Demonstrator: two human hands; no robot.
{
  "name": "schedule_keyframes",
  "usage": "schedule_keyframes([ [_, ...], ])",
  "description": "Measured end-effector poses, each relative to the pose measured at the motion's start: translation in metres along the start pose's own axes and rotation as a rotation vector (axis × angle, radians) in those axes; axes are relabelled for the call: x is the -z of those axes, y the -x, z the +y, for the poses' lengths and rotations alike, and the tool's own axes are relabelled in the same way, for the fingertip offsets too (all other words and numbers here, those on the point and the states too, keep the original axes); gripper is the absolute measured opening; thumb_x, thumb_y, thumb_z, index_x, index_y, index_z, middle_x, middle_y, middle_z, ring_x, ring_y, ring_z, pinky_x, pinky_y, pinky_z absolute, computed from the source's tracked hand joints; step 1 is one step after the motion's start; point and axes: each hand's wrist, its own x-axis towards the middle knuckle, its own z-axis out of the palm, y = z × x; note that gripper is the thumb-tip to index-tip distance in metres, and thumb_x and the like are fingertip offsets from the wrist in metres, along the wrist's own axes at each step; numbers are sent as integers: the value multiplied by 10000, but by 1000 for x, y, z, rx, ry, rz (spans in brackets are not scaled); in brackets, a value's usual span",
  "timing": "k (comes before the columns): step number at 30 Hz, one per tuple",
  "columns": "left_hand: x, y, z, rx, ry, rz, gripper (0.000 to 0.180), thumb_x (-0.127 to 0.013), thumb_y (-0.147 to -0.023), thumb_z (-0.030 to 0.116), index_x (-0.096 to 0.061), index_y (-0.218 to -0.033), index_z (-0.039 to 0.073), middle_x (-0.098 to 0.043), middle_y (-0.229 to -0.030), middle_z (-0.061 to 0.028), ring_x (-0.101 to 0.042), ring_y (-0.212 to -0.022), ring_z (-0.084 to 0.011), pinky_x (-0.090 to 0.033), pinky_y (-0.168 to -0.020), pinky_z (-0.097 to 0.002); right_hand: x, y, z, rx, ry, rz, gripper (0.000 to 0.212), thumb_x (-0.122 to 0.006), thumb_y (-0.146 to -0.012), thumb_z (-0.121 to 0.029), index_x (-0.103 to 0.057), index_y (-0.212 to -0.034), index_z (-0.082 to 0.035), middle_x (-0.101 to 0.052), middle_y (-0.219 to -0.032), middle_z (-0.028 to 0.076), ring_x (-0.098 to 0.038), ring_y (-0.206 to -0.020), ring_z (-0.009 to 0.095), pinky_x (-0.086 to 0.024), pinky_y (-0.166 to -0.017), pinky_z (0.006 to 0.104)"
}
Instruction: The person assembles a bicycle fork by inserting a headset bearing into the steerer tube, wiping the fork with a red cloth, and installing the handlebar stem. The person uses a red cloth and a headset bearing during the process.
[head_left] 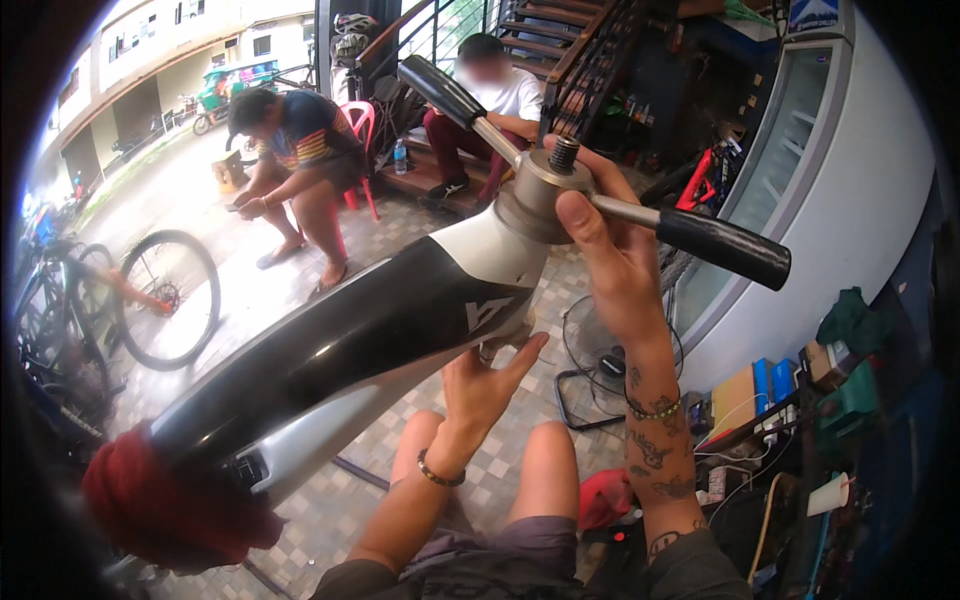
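A black, white and grey bicycle frame [340, 340] slants across the view, its head tube pointing up and right. Mounted through the head tube is a headset press [530, 195], with a threaded rod on top and two black-gripped handles sticking out sideways. My right hand [620, 250] is closed around the press's metal collar, thumb in front, at the base of the right handle. Below the head tube, my left hand [480, 390] cups the lower end of the press; its thumb points outward and some fingers are hidden behind the frame. A dark red cloth [180, 500] wraps the frame's far left end.
Two people [300, 150] sit ahead, one on a red plastic chair [362, 125], one on steps [410, 175] beside a water bottle [400, 157]. Bicycles [165, 300] stand at left. A floor fan [610, 360], a glass-door fridge [770, 190] and a cluttered bench [790, 430] are at right.
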Motion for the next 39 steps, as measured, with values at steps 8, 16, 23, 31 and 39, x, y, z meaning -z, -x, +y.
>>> schedule_keyframes([
  [8,1,54,-87,11,28,35,365,-917,-782,123,-715,-1061,5,-745,-939,-78,-687,-807,-171,-542,-747,-317,-3,-5,4,58,66,9,559,-678,-1036,-382,-579,-1434,-1,-642,-1395,90,-581,-1276,161,-421,-1133,353],
  [16,11,109,-149,132,51,-12,441,-916,-788,120,-664,-1130,0,-728,-1007,-110,-704,-887,-222,-564,-803,-350,6,12,18,9,181,80,596,-632,-1063,-382,-493,-1497,2,-597,-1423,130,-558,-1314,190,-437,-1135,352],
  [23,28,109,-129,125,-72,-144,750,-953,-777,270,-562,-1353,-8,-649,-1199,-168,-643,-1113,-295,-515,-984,-391,-11,83,52,150,148,451,687,-512,-1088,-475,-353,-1583,-25,-479,-1549,198,-456,-1465,316,-350,-1215,438],
  [31,50,129,-124,164,-67,-110,443,-831,-915,162,-633,-1273,-9,-747,-1112,-114,-722,-988,-187,-572,-907,-352,-33,191,150,-275,53,159,929,-653,-992,-566,-280,-1609,20,-370,-1626,205,-373,-1503,335,-240,-1254,498],
  [39,33,114,-131,-2,-252,-18,455,-909,-801,266,-659,-1093,23,-690,-1043,-186,-680,-943,-384,-563,-822,-428,0,259,198,-265,-32,101,723,-606,-1037,-488,-453,-1544,4,-457,-1588,187,-420,-1478,310,-307,-1223,456],
])
